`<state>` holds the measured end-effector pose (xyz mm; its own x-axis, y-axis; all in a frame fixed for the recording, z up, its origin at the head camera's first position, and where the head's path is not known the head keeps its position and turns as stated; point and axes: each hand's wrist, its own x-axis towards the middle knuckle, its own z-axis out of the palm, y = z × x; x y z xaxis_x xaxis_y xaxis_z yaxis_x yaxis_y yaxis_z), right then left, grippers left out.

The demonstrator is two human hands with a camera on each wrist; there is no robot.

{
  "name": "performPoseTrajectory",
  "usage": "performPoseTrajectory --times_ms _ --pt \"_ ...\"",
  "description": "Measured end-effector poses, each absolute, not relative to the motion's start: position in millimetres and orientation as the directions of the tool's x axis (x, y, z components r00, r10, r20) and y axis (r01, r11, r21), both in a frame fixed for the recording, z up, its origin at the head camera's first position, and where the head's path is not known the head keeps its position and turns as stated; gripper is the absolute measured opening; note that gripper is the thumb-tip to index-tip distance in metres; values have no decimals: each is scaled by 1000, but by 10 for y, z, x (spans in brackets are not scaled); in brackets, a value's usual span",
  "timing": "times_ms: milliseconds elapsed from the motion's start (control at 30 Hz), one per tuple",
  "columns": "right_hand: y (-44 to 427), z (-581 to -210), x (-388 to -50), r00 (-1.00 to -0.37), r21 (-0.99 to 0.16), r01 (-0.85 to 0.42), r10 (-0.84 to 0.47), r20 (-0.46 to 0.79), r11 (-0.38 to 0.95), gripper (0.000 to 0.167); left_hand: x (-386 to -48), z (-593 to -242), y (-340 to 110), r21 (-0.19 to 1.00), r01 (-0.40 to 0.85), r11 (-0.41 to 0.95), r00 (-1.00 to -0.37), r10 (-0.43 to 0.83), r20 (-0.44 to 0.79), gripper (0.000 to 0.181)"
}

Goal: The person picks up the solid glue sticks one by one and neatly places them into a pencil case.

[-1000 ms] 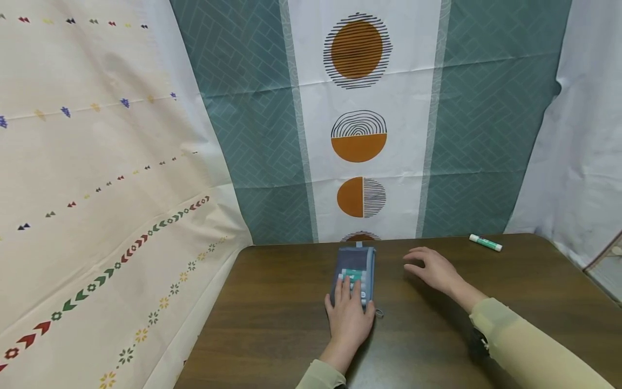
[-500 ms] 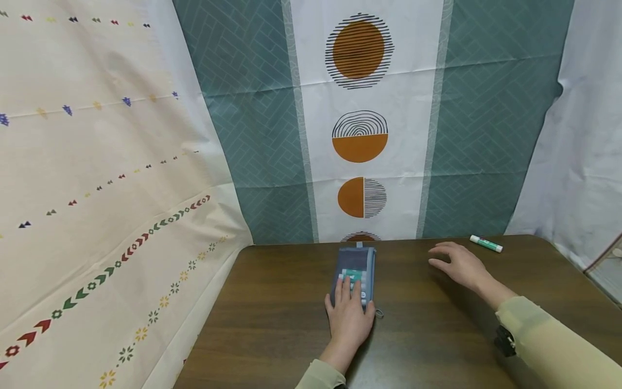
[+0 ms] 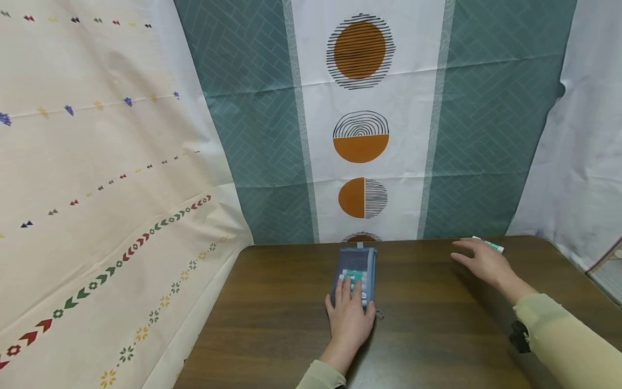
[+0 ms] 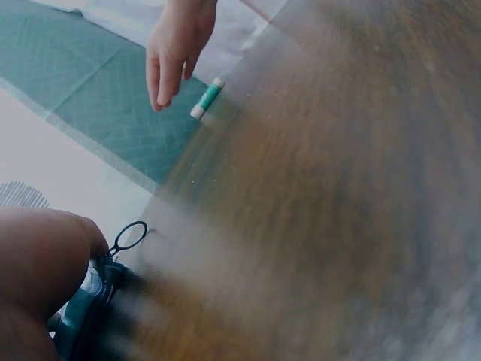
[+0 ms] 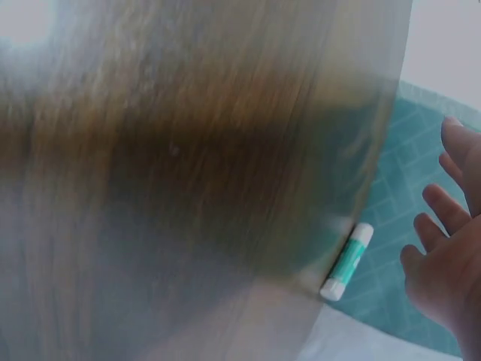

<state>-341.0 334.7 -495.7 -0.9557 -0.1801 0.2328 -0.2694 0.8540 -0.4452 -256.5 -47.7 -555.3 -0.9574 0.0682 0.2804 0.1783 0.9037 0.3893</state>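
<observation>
A blue-grey mesh pouch (image 3: pixel 353 260) lies near the table's back edge, with several white and green sticks visible through it. My left hand (image 3: pixel 348 320) rests on its front half, fingers straight and spread, covering part of the contents. A white and green glue stick (image 5: pixel 348 262) lies on its side by the back right edge. Above the table, just left of that stick, my right hand (image 3: pixel 487 263) hangs with relaxed fingers, holding nothing. In the head view this hand partly covers the stick; both wrist views show the two apart.
The brown wooden table (image 3: pixel 272 335) ends just behind the pouch and the glue stick. A green and white patterned cloth (image 3: pixel 262 135) hangs behind it, and a cream cloth (image 3: pixel 97 178) hangs on the left. A small loop (image 4: pixel 131 235) sticks out from the pouch.
My right hand has moved rightward across the table to the glue stick and now partly covers it in the head view. My left hand and the pouch have stayed in place.
</observation>
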Motion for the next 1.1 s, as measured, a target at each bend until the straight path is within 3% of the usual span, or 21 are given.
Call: performPoseTrajectory --times_ms 300,867,1100 --pt "3608 -5009 -3439 -980 -467 -173 -103 172 867 85 -2552 -5530 -472 400 175 899 -960 65 273 62" --pt "4044 -5139 -3444 -977 -431 -133 -44 211 892 79 -2548 -5518 -470 394 173 903 -959 64 275 61" --pt "4212 -5228 -3423 -986 -432 -93 -23 166 897 84 -2551 -5519 -461 387 173 906 -959 64 278 61"
